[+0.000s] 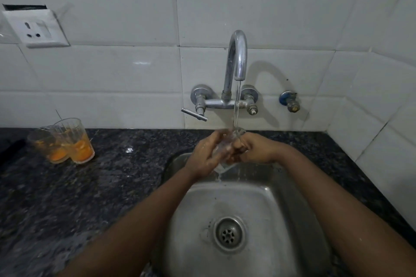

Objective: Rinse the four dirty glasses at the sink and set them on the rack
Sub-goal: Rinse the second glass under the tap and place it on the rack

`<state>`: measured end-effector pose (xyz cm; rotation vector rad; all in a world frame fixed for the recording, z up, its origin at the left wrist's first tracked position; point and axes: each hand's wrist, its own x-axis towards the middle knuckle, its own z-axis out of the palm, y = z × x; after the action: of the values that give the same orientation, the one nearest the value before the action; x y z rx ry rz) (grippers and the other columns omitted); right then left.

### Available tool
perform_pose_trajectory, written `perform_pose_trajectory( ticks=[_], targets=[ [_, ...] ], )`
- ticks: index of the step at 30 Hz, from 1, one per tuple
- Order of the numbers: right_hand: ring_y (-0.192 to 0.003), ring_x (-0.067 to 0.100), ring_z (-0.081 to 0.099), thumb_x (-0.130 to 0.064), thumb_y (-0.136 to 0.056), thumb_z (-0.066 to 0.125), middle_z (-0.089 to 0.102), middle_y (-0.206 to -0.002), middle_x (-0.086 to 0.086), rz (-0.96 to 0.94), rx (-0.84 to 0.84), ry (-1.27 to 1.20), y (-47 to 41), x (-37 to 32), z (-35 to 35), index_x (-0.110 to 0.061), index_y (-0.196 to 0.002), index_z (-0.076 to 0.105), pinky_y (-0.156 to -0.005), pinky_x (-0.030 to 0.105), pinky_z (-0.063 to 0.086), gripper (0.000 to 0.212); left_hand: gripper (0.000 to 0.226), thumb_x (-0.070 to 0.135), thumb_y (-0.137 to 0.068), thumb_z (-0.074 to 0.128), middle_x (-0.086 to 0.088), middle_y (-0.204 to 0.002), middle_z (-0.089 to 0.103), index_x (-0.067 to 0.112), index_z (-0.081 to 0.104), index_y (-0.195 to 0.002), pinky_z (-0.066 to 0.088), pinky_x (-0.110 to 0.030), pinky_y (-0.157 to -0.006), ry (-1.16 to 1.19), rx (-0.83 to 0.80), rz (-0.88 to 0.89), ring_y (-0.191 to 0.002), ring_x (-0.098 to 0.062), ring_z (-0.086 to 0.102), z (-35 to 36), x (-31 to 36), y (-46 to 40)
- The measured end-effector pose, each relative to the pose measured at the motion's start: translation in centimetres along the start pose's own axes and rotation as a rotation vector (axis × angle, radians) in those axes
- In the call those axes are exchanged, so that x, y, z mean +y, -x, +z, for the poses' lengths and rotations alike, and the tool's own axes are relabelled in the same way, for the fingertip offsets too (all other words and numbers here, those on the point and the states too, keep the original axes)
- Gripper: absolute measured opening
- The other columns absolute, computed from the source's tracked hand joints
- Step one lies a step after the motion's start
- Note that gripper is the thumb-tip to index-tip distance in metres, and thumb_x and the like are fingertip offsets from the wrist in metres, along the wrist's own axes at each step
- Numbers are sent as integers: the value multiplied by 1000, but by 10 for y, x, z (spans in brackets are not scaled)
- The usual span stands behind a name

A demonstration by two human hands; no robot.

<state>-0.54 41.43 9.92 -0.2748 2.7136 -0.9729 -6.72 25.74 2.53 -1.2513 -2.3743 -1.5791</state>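
A clear glass [225, 165] is held tilted under the running tap [237, 56], above the back of the steel sink [195, 209]. My left hand [206, 155] wraps its left side and base. My right hand [252, 148] grips it from the right, fingers at the rim. Water falls into the glass mouth and drips from the base. Two dirty glasses with orange residue stand on the counter at the left: one in front [76, 139], one behind it to the left [47, 145]. No rack is in view.
Dark speckled granite counter [112, 186] surrounds the sink and looks wet near the basin. The tap lever [194, 114] sticks out to the left. A blue valve [290, 101] sits on the tiled wall at right. A wall socket [36, 29] is at upper left.
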Motion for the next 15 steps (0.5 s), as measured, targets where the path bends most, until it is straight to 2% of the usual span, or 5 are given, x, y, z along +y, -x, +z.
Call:
perform_pose_trajectory(
  ticks=[4, 7, 9, 13, 15],
  targets=[
    [-76, 16, 66, 10, -74, 61, 69, -77, 8, 102, 156, -55, -20, -7, 8, 2, -81, 71, -83, 36, 55, 15, 107, 30, -69, 76, -7, -152, 22, 9, 7, -148, 23, -24, -114, -196, -181, 30, -140, -14, 21, 14, -19, 12],
    [-87, 32, 64, 13, -75, 55, 66, -87, 26, 120, 237, -250, -14, -16, 25, 11, -88, 65, -84, 44, 54, 16, 68, 21, -65, 75, -12, -119, 57, 9, 47, -125, 49, -39, -90, -120, 119, -8, -108, -22, 54, 23, -22, -2],
    [-104, 32, 61, 16, -74, 50, 63, -106, 23, 51, 99, -298, -6, -14, 35, 6, -109, 58, -91, 48, 51, 38, 52, 16, -62, 73, -14, -98, 63, 11, 51, -109, 51, -41, -75, -150, 161, 65, -90, -28, 60, 10, -26, -7],
    [-142, 28, 24, -8, -82, 59, 25, -154, 2, 159, -141, 819, -8, -11, 34, -27, -141, 31, -115, 61, 7, 68, 80, 10, -51, 81, -21, -108, 65, 13, 42, -121, 50, -35, -88, -318, -62, 258, -100, -32, 62, -3, -29, -14],
    [-145, 25, 16, -6, -86, 56, 17, -157, 3, 88, -138, 1009, -9, -19, 33, -26, -142, 28, -111, 61, -7, 66, 76, 9, -57, 81, -21, -111, 64, 11, 42, -122, 53, -44, -88, -340, -40, 256, -103, -33, 61, 5, -27, -14]
  ],
)
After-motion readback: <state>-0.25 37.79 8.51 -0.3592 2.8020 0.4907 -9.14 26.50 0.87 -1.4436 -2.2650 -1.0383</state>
